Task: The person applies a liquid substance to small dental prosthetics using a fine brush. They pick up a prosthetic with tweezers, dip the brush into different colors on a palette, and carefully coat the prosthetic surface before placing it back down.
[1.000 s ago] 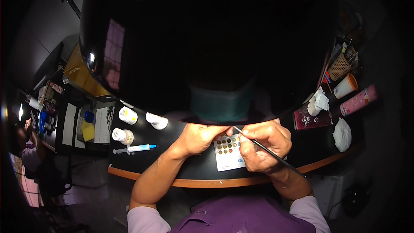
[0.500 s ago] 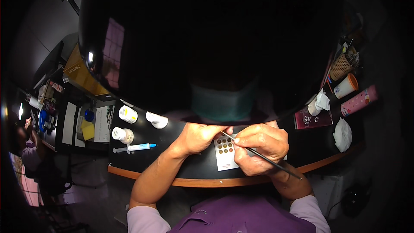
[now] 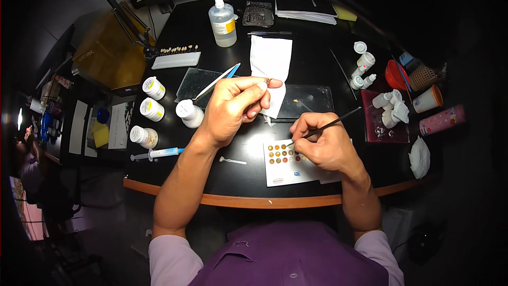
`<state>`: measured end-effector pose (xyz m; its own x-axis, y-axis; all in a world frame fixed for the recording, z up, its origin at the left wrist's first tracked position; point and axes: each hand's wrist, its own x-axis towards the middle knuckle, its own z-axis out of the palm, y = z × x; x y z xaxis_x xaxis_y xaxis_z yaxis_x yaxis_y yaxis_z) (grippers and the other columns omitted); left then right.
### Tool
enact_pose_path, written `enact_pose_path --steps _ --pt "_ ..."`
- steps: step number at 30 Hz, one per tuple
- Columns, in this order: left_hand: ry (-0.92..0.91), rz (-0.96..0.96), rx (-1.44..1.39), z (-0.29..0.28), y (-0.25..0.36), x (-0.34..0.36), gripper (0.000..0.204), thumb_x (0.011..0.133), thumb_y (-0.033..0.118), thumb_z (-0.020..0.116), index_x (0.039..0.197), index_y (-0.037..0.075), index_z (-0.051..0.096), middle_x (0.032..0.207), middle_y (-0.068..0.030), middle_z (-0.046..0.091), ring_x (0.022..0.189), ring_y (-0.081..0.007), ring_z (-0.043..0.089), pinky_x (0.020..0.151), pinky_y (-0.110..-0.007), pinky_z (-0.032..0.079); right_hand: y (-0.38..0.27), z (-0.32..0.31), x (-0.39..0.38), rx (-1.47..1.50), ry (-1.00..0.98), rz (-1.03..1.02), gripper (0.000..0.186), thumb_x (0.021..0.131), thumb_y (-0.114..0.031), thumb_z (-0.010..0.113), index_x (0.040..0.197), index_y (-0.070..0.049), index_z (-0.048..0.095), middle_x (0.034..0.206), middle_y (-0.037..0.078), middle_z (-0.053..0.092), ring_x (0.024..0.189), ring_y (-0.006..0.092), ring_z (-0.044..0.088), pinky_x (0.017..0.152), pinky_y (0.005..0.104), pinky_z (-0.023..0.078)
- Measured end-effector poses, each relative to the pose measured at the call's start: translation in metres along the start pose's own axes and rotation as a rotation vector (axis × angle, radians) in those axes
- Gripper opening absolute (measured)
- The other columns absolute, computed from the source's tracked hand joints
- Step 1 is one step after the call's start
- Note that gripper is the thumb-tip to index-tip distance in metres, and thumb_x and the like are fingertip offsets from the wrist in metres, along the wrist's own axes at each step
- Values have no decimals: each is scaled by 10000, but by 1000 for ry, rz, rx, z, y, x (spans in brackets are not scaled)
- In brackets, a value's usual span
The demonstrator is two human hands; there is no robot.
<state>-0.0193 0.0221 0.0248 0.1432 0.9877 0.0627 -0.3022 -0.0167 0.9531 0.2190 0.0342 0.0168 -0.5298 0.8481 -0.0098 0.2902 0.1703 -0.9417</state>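
My right hand point(image 3: 327, 140) is closed round a thin black-handled brush point(image 3: 341, 118). Its tip points down at a white palette card point(image 3: 280, 176) dotted with small round wells of yellow, brown and reddish colour. My fingers cover part of the card's right side. Raised above the table, left of a folded white tissue point(image 3: 271, 53), is my left hand point(image 3: 235, 103). Its thumb and forefinger pinch together on something tiny, too small to make out. A small pale stick point(image 3: 233, 161) lies on the black table between my left forearm and the card.
White jars point(image 3: 152, 110) and a syringe point(image 3: 166, 152) stand or lie at the left. Behind are a clear bottle point(image 3: 223, 24), a tooth shade guide point(image 3: 176, 60) and a glass slab point(image 3: 198, 82). Small bottles point(image 3: 365, 62) and a red tray point(image 3: 389, 131) are at the right.
The dark shape that covered the far table is gone from view. My left hand has lifted away from the brush tip. My right hand has brought the brush down to the palette wells.
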Motion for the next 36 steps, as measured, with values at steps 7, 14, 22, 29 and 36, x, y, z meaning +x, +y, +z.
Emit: enact_pose_path --steps 7,14,22,29,36 --pt "-33 23 48 4 -2 -2 362 1057 179 565 1253 -107 669 806 -21 632 585 -25 452 484 -167 331 7 8 5 -55 -8 41 102 754 -81 701 732 16 675 630 33 645 531 62 547 498 257 415" --pt "-22 5 39 5 -1 -1 343 1053 167 570 1252 -90 679 796 -11 627 596 -27 451 503 -173 342 4 9 5 -159 10 28 101 766 -35 663 705 46 661 705 112 691 560 130 634 527 281 498" --pt "-22 -2 50 5 -3 -2 368 1055 197 576 1257 -94 675 803 -18 626 597 -34 461 495 -176 335 2 10 4 -212 14 -17 94 772 -36 670 708 33 671 648 74 678 554 109 616 524 286 478" --pt "-25 -1 72 6 -3 -1 373 1053 195 575 1261 -98 672 804 -17 624 606 -37 464 499 -179 333 1 10 3 -238 16 -20 90 765 -50 684 712 23 683 617 62 662 536 113 590 517 281 456" --pt "-25 -15 39 6 -2 0 317 1044 144 575 1245 -67 700 786 1 629 603 -25 449 508 -179 345 4 10 6 -197 21 30 89 792 -14 646 716 30 634 686 74 687 556 95 596 505 253 456"
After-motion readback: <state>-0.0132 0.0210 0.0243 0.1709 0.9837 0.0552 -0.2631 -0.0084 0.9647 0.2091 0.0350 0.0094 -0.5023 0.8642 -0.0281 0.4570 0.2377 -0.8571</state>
